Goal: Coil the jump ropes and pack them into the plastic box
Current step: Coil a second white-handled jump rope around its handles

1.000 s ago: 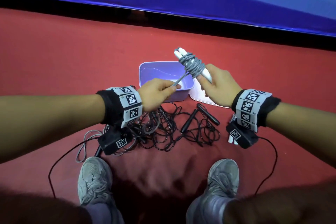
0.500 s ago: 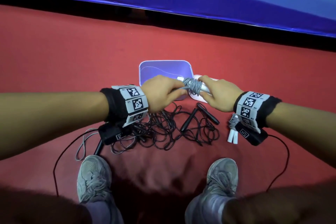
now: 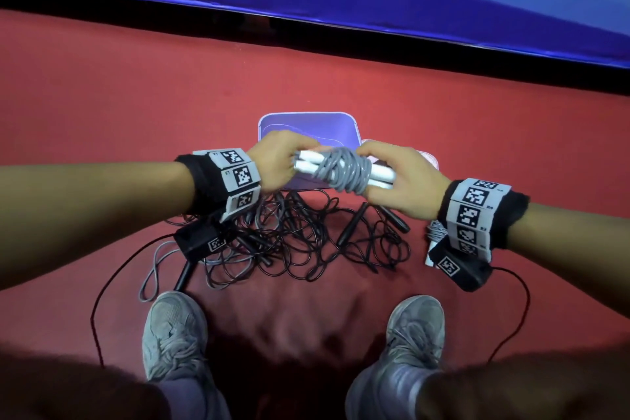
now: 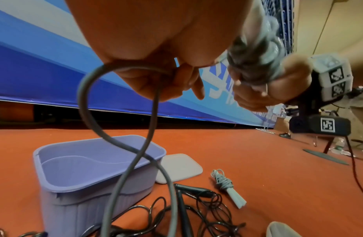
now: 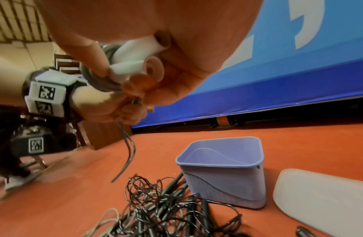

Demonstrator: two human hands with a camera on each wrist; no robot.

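Both hands are raised just above the plastic box (image 3: 308, 128), holding one grey jump rope (image 3: 342, 170) between them. The rope's cord is wound in tight turns around its two white handles (image 3: 308, 160), which lie side by side and roughly level. The right hand (image 3: 402, 181) has its grip clenched on one end of the handles — the right wrist view shows the fingers (image 5: 154, 69) curled under them. The left hand (image 3: 278, 160) grips the other end, and a loose loop of cord (image 4: 115, 128) hangs from its fingers down toward the box.

The box is lavender, open and standing upright on the red floor (image 3: 136, 95). Its lid (image 4: 179, 166) lies flat on the floor, touching the box's right side.

Nearer the person lies a tangled heap of black jump ropes (image 3: 306, 242) with black handles, uncoiled. A second grey rope (image 4: 227, 186), already coiled around white handles, rests on the floor to the right of the heap — apart from the box. Two grey shoes (image 3: 174, 331) stand at the near edge.
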